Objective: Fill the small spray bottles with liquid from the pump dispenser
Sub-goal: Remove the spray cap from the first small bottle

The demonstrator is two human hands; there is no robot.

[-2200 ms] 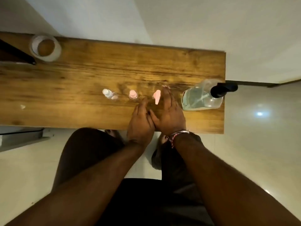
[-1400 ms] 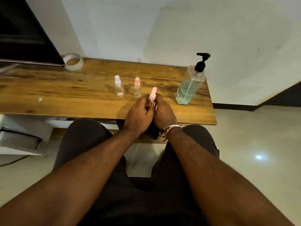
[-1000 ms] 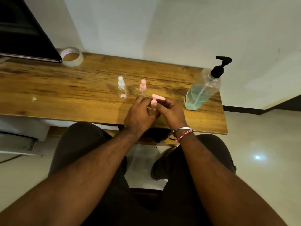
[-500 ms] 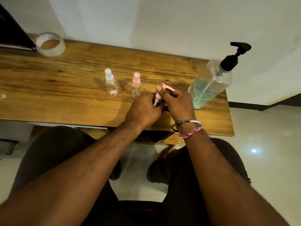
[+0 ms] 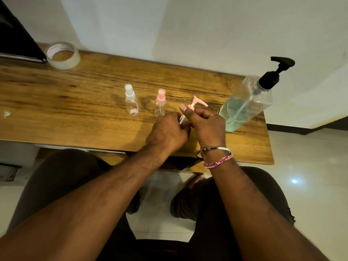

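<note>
Two small clear bottles stand on the wooden table (image 5: 79, 102): one with a white spray cap (image 5: 131, 99), one with a pink spray cap (image 5: 160, 103). My left hand (image 5: 167, 133) grips a third small bottle, almost wholly hidden in its fingers. My right hand (image 5: 206, 124) pinches that bottle's pink pump head (image 5: 197, 103), lifted clear with its thin tube slanting down toward the left hand. The big clear pump dispenser (image 5: 246, 104), with a black pump and greenish liquid, stands just right of my right hand.
A roll of clear tape (image 5: 63, 55) lies at the table's back left, beside a dark flat object (image 5: 17, 40). The white wall runs right behind the table. The table's right edge is close past the dispenser. My knees sit under the front edge.
My right hand has pulled the pink pump head up out of the small bottle held in my left hand; the tube now shows. The camera view has tilted and shifted.
</note>
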